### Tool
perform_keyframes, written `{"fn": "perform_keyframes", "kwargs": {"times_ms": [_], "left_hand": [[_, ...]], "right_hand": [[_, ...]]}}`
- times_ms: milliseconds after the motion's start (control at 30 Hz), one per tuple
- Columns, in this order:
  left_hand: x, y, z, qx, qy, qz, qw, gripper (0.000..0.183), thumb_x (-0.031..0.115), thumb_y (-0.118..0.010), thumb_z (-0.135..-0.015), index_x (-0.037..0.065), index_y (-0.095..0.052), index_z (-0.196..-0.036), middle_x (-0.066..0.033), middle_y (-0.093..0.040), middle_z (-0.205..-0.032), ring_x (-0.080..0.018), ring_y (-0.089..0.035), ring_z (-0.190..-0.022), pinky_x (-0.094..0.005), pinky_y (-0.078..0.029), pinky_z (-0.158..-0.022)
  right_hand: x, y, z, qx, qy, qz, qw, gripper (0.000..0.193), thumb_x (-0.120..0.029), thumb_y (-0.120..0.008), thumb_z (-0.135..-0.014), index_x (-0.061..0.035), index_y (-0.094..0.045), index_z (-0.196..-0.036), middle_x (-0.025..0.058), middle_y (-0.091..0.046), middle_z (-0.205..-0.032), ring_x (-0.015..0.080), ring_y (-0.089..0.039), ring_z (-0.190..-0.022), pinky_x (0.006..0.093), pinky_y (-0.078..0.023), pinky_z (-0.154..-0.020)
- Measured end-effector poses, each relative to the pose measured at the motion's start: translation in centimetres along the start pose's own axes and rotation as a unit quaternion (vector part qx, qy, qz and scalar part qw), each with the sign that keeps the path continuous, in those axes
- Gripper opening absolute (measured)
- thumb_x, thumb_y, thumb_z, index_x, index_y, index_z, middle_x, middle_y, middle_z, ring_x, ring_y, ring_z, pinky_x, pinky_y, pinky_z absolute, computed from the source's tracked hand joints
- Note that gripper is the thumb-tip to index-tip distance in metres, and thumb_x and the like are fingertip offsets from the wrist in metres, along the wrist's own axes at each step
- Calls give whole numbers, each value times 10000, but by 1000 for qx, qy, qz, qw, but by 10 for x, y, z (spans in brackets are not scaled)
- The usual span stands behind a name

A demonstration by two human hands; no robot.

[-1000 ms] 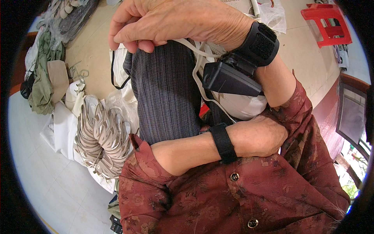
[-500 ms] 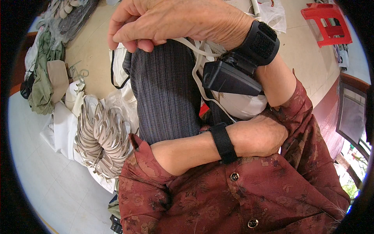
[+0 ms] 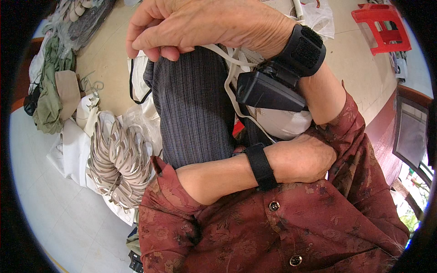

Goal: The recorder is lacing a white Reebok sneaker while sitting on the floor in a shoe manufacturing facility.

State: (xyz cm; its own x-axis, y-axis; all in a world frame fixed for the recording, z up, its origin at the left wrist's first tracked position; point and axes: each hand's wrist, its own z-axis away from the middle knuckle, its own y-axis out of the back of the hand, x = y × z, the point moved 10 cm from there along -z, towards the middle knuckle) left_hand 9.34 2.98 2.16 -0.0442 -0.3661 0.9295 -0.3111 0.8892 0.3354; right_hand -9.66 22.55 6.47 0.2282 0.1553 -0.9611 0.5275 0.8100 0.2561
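Observation:
My right hand (image 3: 195, 27) is raised over the far end of my lap, its fingers curled and thumb bent toward the index finger. Whatever they pinch, if anything, is hidden. A narrow white strap (image 3: 231, 86) comes out from under this palm and runs down beside my dark striped trouser leg (image 3: 193, 104). Below the right wrist lies a rounded white piece (image 3: 282, 123), partly covered. My left hand (image 3: 307, 157) rests across my body, against the inside of the right sleeve, with its fingers out of sight. A black-edged white cloth (image 3: 144, 84) hangs beside the knee.
On my left sits a thick coiled bundle of beige strips (image 3: 119, 161), with clear plastic around it. Farther left are green cloth (image 3: 50, 100) and a beige piece (image 3: 67, 93). A red plastic stool (image 3: 382, 29) stands far right, and a clear bag (image 3: 321, 20) lies beyond my wrist.

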Motion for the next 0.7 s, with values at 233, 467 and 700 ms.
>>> {"fn": "perform_keyframes", "kwargs": {"times_ms": [233, 467, 700], "left_hand": [[0, -1, 0, 20, -9, -2, 1000, 202, 196, -596, -866, -2, -562, -886, -191, -627, -845, -385, -646, -820, -462, -506, -732], [-1, -1, 2, 19, -9, -5, 1000, 196, 190, -584, -870, -4, -559, -877, -188, -619, -840, -383, -637, -806, -457, -505, -733], [4, 1, 2, 36, -37, -20, 998, 189, 193, -582, -875, 8, -546, -893, -172, -599, -845, -369, -627, -803, -447, -497, -731]], "right_hand": [[2, 0, 1, 4, 2, 4, 1000, 243, -137, -555, -905, 63, -692, -885, 60, -633, -631, 104, -575, -544, 265, -457, -528], [0, 3, 1, 164, -188, 277, 928, 243, -135, -558, -891, 67, -689, -859, 65, -627, -615, 114, -579, -544, 274, -459, -532], [0, 1, 0, 7, 11, 11, 1000, 242, -130, -555, -889, 68, -689, -853, 70, -625, -609, 114, -578, -540, 276, -458, -525]]}}
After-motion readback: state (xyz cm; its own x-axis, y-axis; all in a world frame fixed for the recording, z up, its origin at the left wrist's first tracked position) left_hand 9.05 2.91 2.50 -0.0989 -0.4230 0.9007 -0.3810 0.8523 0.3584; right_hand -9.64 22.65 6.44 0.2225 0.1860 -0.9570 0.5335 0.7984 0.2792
